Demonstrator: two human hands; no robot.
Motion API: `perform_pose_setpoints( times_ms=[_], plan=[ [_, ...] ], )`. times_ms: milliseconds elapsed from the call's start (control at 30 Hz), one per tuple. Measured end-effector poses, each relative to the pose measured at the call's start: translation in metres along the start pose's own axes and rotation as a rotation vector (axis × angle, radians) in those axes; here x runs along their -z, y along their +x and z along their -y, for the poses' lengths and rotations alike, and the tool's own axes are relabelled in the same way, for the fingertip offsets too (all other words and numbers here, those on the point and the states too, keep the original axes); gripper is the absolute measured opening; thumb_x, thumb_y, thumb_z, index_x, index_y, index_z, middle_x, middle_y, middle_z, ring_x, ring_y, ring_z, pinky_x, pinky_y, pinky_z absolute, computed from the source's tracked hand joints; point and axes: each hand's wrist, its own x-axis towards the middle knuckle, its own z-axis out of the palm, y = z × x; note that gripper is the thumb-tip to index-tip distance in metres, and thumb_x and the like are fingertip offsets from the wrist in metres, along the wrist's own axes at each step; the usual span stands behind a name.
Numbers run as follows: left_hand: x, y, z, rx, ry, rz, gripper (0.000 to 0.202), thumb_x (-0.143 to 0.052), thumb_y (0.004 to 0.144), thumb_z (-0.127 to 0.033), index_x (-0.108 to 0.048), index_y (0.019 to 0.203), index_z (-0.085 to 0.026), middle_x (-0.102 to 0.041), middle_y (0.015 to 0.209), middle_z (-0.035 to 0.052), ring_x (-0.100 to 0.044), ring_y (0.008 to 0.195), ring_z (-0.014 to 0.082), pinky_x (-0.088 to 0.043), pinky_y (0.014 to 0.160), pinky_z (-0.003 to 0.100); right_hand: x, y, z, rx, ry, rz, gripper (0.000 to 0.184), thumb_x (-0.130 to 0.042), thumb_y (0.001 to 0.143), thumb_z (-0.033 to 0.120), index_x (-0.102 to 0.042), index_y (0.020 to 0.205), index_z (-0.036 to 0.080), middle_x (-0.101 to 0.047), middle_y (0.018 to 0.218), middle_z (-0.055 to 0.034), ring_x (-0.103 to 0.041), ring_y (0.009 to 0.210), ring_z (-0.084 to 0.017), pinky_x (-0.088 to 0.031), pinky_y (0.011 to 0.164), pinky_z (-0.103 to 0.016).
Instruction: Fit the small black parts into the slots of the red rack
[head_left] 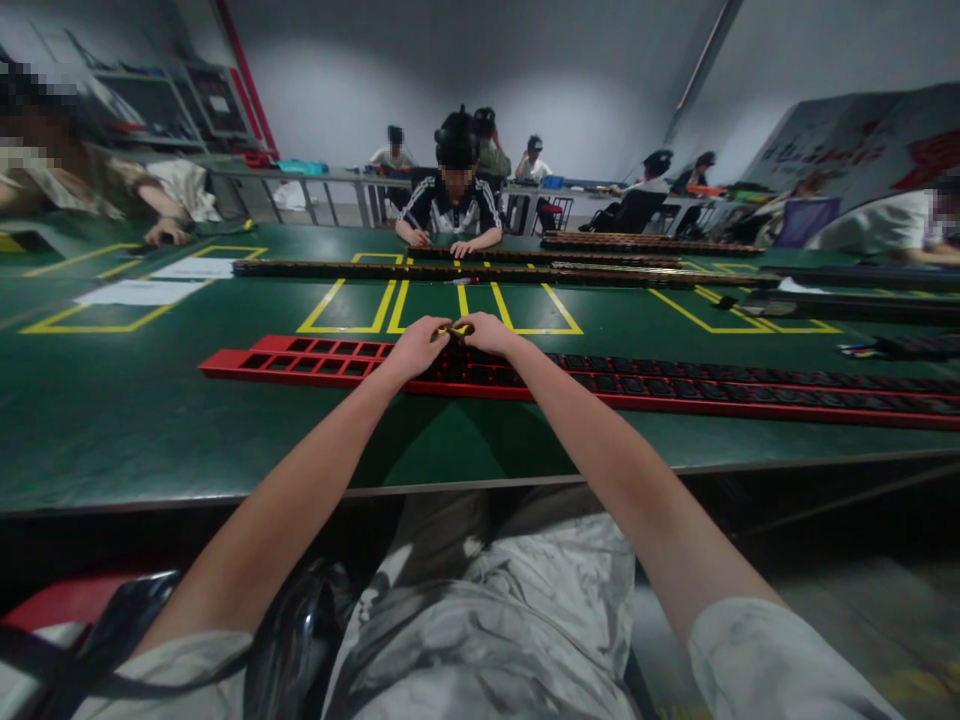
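A long red frame [330,366] with two rows of square openings lies across the green table in front of me. Dark square pieces [634,385] fill its openings from the middle to the right; the openings at the left end hold none. My left hand [421,347] and my right hand [487,333] meet over the middle of the frame. Their fingers pinch a small dark piece [454,338] between them, just above the upper row. Fingers hide most of this piece, so its exact kind does not show.
Long dark strips [360,270] lie across the table beyond the frame, over yellow tape outlines [345,328]. White paper sheets [142,292] lie at the left. A co-worker [450,205] sits opposite, and others sit on both sides. Loose cables [862,350] are at the right.
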Motion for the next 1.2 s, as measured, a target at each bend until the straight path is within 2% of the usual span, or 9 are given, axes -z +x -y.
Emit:
perform_pose_setpoints(
  times_ms=[67,167,267,367,533,733,933,1067,1200],
  plan=[
    [0.005,0.002,0.013,-0.027,0.029,-0.004,0.044,-0.048,0.091,-0.026,-0.057,0.132,-0.011,-0.062,0.129,0.0120,-0.057,0.119,0.0211,-0.042,0.106,0.034,-0.005,0.003,0.007,0.050,0.060,-0.034,0.033,-0.067,0.081,0.018,-0.072,0.114,0.016,-0.072,0.113,-0.0107,-0.067,0.099,-0.022,-0.050,0.089,-0.030],
    [0.013,0.005,0.037,-0.124,0.115,0.079,0.043,-0.049,0.089,-0.026,-0.059,0.130,-0.013,-0.061,0.132,0.0110,-0.054,0.123,0.0221,-0.040,0.109,0.036,-0.012,0.003,0.013,0.007,0.027,-0.085,0.031,-0.063,0.086,0.019,-0.072,0.115,0.014,-0.072,0.114,-0.0110,-0.067,0.101,-0.020,-0.048,0.092,-0.028],
    [0.018,0.008,0.058,-0.207,0.234,0.155,0.037,-0.045,0.090,-0.026,-0.068,0.117,-0.013,-0.067,0.118,0.0115,-0.058,0.115,0.0245,-0.041,0.106,0.041,-0.016,-0.002,0.015,-0.024,-0.055,-0.071,0.027,-0.059,0.091,0.025,-0.074,0.110,0.013,-0.073,0.112,-0.0113,-0.066,0.101,-0.022,-0.048,0.092,-0.028],
    [0.021,0.007,0.070,-0.202,0.294,0.118,0.037,-0.043,0.090,-0.026,-0.070,0.113,-0.013,-0.068,0.110,0.0133,-0.058,0.108,0.0266,-0.042,0.103,0.045,-0.016,-0.005,0.014,-0.017,-0.115,-0.048,0.028,-0.053,0.095,0.027,-0.074,0.108,0.014,-0.073,0.111,-0.0117,-0.066,0.102,-0.023,-0.047,0.090,-0.029],
    [0.021,0.008,0.077,-0.163,0.244,0.045,0.030,-0.048,0.087,-0.021,-0.075,0.097,-0.014,-0.065,0.114,0.0133,-0.056,0.112,0.0264,-0.040,0.106,0.044,-0.017,-0.004,0.011,0.001,-0.150,-0.048,0.031,-0.048,0.097,0.027,-0.074,0.107,0.014,-0.072,0.111,-0.0128,-0.066,0.102,-0.025,-0.047,0.088,-0.031],
    [0.025,0.006,0.078,-0.062,0.151,-0.029,0.048,-0.045,0.074,-0.001,-0.072,0.111,-0.015,-0.069,0.113,0.0090,-0.060,0.109,0.0230,-0.045,0.105,0.037,-0.017,-0.005,0.012,0.008,-0.158,-0.045,0.031,-0.048,0.096,0.027,-0.073,0.108,0.013,-0.072,0.112,-0.0129,-0.065,0.102,-0.024,-0.046,0.089,-0.031],
    [0.035,-0.005,0.082,-0.008,0.052,-0.089,0.042,-0.051,0.081,-0.011,-0.069,0.119,-0.015,-0.069,0.118,0.0091,-0.062,0.111,0.0218,-0.045,0.104,0.035,-0.017,-0.007,0.013,0.003,-0.132,-0.058,0.031,-0.048,0.096,0.027,-0.073,0.108,0.013,-0.072,0.113,-0.0128,-0.065,0.102,-0.024,-0.046,0.088,-0.031],
    [0.035,-0.007,0.086,0.111,0.093,-0.011,0.038,-0.056,0.084,-0.022,-0.069,0.119,-0.017,-0.068,0.121,0.0112,-0.062,0.114,0.0254,-0.045,0.104,0.038,-0.018,-0.005,0.011,0.006,-0.121,-0.059,0.030,-0.049,0.095,0.027,-0.074,0.106,0.014,-0.072,0.112,-0.0128,-0.064,0.102,-0.024,-0.046,0.088,-0.031],
    [0.033,-0.007,0.086,0.160,0.135,0.028,0.039,-0.052,0.086,-0.023,-0.067,0.122,-0.020,-0.069,0.122,0.0102,-0.062,0.113,0.0270,-0.046,0.101,0.039,-0.019,-0.004,0.010,0.014,-0.120,-0.069,0.029,-0.050,0.095,0.027,-0.074,0.104,0.014,-0.072,0.110,-0.0133,-0.064,0.100,-0.024,-0.045,0.087,-0.031]
  ],
)
